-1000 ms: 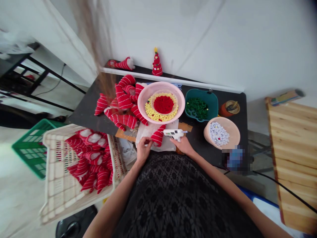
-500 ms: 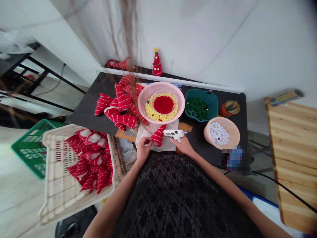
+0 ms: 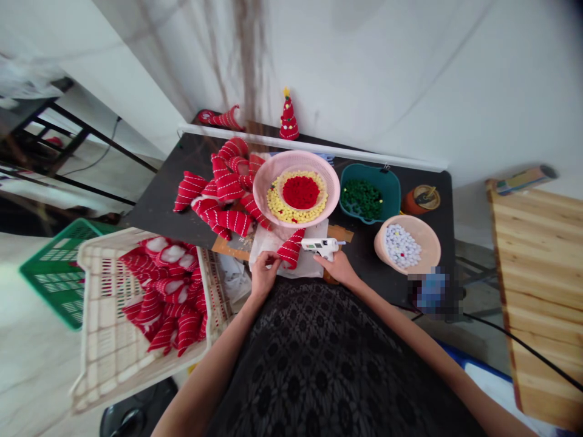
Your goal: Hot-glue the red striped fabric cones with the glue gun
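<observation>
My right hand (image 3: 336, 267) grips a white glue gun (image 3: 321, 246), its nozzle pointing left at a red cone (image 3: 290, 250) with white stitched stripes. The cone lies on a pale sheet (image 3: 266, 240) at the table's near edge. Pinched at the cone's lower left side are the fingers of my left hand (image 3: 264, 273). Just beyond is a pink basket (image 3: 334, 182) of yellow pompoms (image 3: 280, 209), with a smaller bowl of red pompoms (image 3: 300, 193) set inside it. A pile of similar red cones (image 3: 225, 182) lies to the left.
A teal basket (image 3: 396, 182) of green pompoms, a pinkish tub (image 3: 430, 249) of white pompoms and an orange jar (image 3: 412, 201) stand on the right. Behind stands a decorated red tree (image 3: 288, 118). At left, a white crate (image 3: 98, 321) holds stuffed red cones, beside a green crate (image 3: 50, 267).
The glue gun has shifted very slightly to the right, away from the cone. My left hand and the cone stay where they were.
</observation>
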`<state>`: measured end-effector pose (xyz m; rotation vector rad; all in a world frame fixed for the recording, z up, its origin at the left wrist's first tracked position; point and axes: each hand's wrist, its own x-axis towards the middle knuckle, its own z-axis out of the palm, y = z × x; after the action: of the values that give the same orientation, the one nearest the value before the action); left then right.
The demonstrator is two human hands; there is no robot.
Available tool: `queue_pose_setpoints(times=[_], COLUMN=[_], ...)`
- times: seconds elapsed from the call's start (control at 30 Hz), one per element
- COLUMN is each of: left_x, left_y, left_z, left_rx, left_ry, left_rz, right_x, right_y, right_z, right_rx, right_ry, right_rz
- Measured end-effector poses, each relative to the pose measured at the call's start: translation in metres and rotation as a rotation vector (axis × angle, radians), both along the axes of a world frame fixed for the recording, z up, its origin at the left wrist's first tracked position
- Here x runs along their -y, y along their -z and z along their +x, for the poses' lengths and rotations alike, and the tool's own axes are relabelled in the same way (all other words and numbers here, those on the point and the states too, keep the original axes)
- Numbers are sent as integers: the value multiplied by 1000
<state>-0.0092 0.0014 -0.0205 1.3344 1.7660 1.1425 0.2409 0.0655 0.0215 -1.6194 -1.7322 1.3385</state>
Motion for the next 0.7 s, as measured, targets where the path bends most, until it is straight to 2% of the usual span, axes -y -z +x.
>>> queue_pose_setpoints(times=[0.27,0.43,0.7], left_x=[0,-3,-4], left_y=[2,4,-1], left_z=[0,0,-2], left_rx=[3,7,-6], left_ry=[-11,5,55], left_rz=[-15,-20,12], right_x=[1,3,1], right_y=[-4,-7,-2], right_z=[-1,2,8], right_rx=[-107,-154,-140], right_ry=[14,80,108], right_rz=[-92,-156,-146])
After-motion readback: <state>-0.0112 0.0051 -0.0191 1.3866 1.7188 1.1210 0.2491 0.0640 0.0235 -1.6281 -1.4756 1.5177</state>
